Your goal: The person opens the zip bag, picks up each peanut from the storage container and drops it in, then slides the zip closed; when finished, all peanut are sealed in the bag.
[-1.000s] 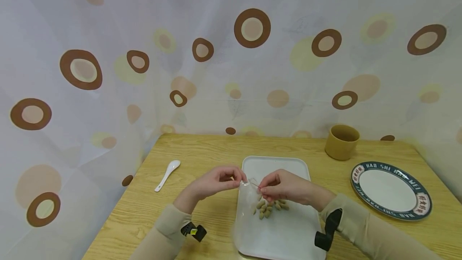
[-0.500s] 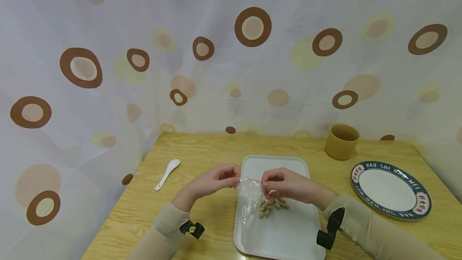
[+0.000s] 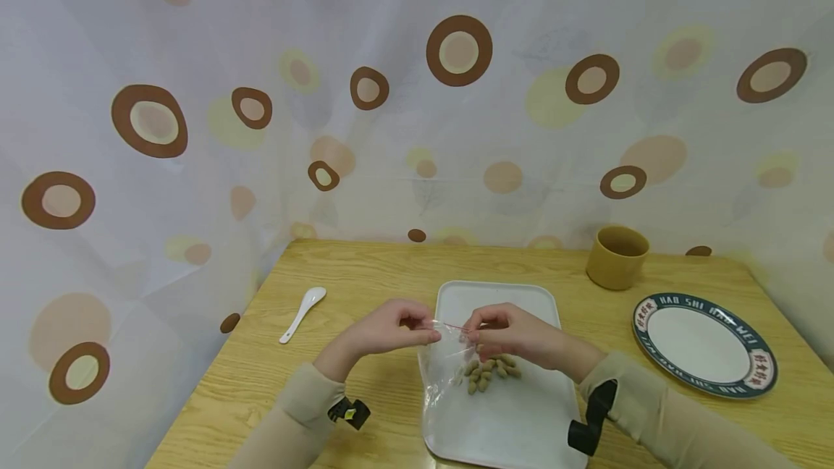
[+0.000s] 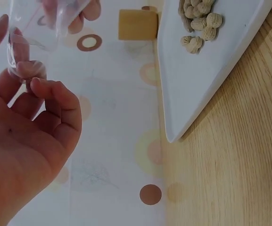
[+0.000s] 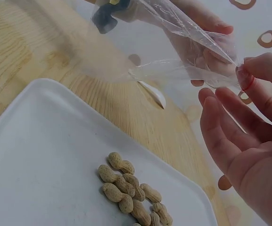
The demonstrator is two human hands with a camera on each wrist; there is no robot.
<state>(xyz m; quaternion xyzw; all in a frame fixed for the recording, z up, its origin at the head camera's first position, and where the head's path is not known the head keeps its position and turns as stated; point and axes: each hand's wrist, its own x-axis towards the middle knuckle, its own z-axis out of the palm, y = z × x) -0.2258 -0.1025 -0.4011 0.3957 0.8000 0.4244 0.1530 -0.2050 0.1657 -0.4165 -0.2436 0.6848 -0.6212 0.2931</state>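
A clear plastic zip bag (image 3: pixel 438 375) with a red line along its mouth hangs between my two hands, over the left part of a white tray (image 3: pixel 515 425). My left hand (image 3: pixel 387 329) holds the left side of the mouth; its fingers show through the film in the left wrist view. At the other end of the red line, my right hand (image 3: pixel 517 339) pinches the bag's edge between thumb and index finger. Several unshelled peanuts (image 5: pixel 126 188) lie in a pile on the tray, below and beside the bag. No contents show inside the bag.
A white spoon (image 3: pixel 303 315) lies on the wooden table (image 3: pixel 365 266) to the left. Right of the tray are a mustard-yellow cup (image 3: pixel 617 259) and a white plate with a dark patterned rim (image 3: pixel 704 346). A patterned curtain (image 3: pixel 404 129) surrounds the table's back and sides.
The bag's mouth was first bunched between my hands, then drawn out with the red line stretched across. Now the bag's body has swung a little left. Both hands have shifted only slightly.
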